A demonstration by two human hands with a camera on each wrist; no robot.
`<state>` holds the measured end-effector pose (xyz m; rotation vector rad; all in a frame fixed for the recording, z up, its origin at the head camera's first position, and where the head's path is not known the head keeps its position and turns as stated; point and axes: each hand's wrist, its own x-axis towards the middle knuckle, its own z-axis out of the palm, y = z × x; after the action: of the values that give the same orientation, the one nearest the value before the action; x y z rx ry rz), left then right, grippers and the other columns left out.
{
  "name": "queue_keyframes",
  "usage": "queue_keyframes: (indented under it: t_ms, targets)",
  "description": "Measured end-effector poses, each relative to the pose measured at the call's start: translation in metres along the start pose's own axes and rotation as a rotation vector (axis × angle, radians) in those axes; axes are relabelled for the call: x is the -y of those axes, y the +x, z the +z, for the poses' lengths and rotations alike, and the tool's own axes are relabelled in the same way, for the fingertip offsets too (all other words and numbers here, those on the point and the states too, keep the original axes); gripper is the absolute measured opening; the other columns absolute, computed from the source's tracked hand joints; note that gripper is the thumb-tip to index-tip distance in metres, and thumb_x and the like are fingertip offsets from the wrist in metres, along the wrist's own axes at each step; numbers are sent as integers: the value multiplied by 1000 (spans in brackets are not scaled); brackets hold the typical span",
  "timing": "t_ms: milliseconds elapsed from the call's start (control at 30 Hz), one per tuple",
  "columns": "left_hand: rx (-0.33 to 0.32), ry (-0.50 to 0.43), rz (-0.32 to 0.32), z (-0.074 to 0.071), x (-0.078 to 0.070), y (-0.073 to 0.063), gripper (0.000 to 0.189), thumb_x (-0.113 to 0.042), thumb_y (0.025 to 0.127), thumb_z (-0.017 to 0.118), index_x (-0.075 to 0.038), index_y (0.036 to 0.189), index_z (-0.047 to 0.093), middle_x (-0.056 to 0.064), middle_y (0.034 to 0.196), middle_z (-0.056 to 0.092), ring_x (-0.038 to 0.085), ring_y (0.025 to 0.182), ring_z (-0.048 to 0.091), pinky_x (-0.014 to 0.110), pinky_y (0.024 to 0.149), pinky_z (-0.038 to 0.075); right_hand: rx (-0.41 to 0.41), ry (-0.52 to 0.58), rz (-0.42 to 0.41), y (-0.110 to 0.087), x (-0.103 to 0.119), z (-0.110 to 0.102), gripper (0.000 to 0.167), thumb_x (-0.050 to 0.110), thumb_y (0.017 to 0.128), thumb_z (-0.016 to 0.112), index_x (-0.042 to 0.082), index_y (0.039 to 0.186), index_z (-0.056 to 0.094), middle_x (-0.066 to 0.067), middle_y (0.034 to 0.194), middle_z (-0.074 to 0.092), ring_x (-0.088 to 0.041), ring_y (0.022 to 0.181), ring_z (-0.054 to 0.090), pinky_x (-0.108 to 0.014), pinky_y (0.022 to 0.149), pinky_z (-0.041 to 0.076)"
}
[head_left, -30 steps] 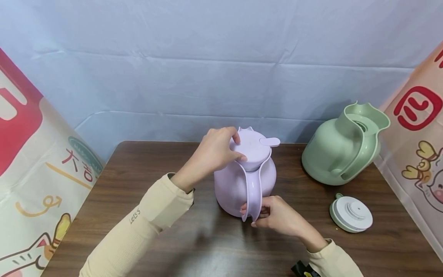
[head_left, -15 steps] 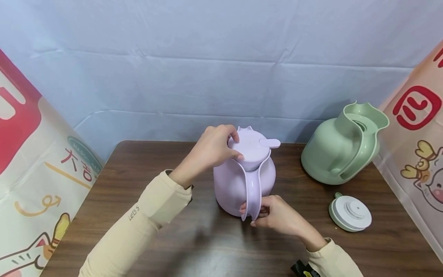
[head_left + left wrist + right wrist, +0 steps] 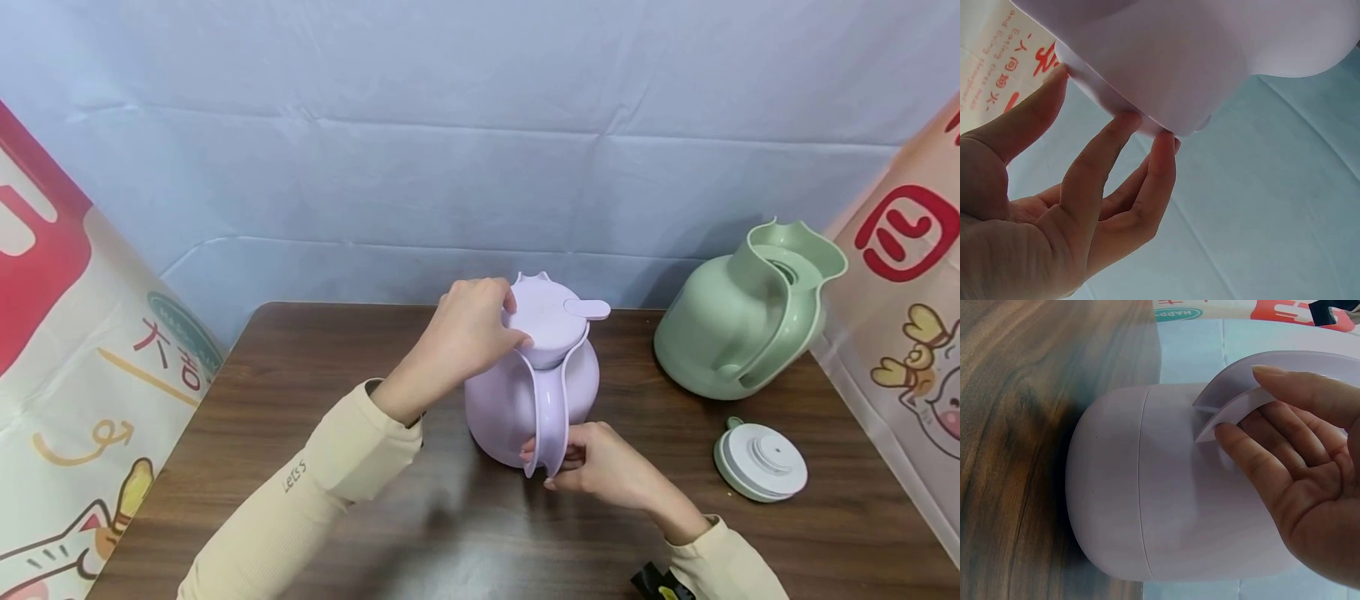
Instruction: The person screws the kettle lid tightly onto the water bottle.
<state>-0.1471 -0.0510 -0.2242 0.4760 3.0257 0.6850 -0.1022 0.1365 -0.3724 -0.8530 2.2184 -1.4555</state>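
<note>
A lilac thermos jug [image 3: 498, 408] stands upright on the table, its handle [image 3: 551, 417] toward me. Its round lid [image 3: 546, 321] sits in the neck, the lid's tab pointing right. My left hand [image 3: 471, 329] grips the lid's left edge between thumb and fingers; the left wrist view shows the fingertips at the rim of the lid [image 3: 1113, 100]. Low on the handle, my right hand [image 3: 607, 467] holds on, its fingers curled behind it. In the right wrist view the thumb and fingers of the right hand [image 3: 1297, 456] wrap the handle's lower end.
On the right of the wooden table [image 3: 360, 525] stands a green thermos jug [image 3: 723, 325] with its top uncovered. In front of it a green and white lid [image 3: 761, 462] lies upside down. A pale cloth [image 3: 450, 167] hangs behind, with printed sheets at both sides.
Both hands keep their hold on the lilac jug and its lid. The left hand and forearm shift only slightly; the jug stays in place.
</note>
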Motion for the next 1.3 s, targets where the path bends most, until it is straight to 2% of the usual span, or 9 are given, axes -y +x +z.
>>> queue_keyframes:
  t_ms: [200,433,733,1033,1300]
  targets:
    - [-9,-15,0,1,1,1,29,-19,74,76,-3,94,64,7,90,64,23,81,54,31,71,43,-1,-13,-6,0,0,-1,32,0,72,73,-1,103,66,-10,99,67,-7,89,62,-25,75,49]
    - [2,-30,-10,1,2,2,31,-20,73,77,-4,95,64,6,89,63,22,80,53,31,71,42,4,24,10,0,1,0,31,-4,71,71,-2,102,66,-12,100,67,-8,90,62,-26,74,50]
    - [12,-32,-9,0,5,4,33,-22,72,78,-4,95,63,6,90,64,22,79,54,30,69,43,-5,6,3,0,1,0,30,-2,72,72,-1,102,67,-11,99,67,-7,89,62,-25,74,50]
    - [0,-84,-16,1,7,4,28,-24,75,76,-5,92,64,3,78,60,21,74,53,28,65,42,-5,-3,15,0,2,0,31,-4,71,71,0,102,67,-9,99,68,-7,89,62,-25,73,50]
    - [7,-69,-10,1,9,7,29,-24,74,77,-6,91,63,3,80,61,21,76,53,29,67,42,-7,-8,12,1,1,0,32,-2,71,72,0,102,66,-10,99,67,-7,89,62,-26,74,50]
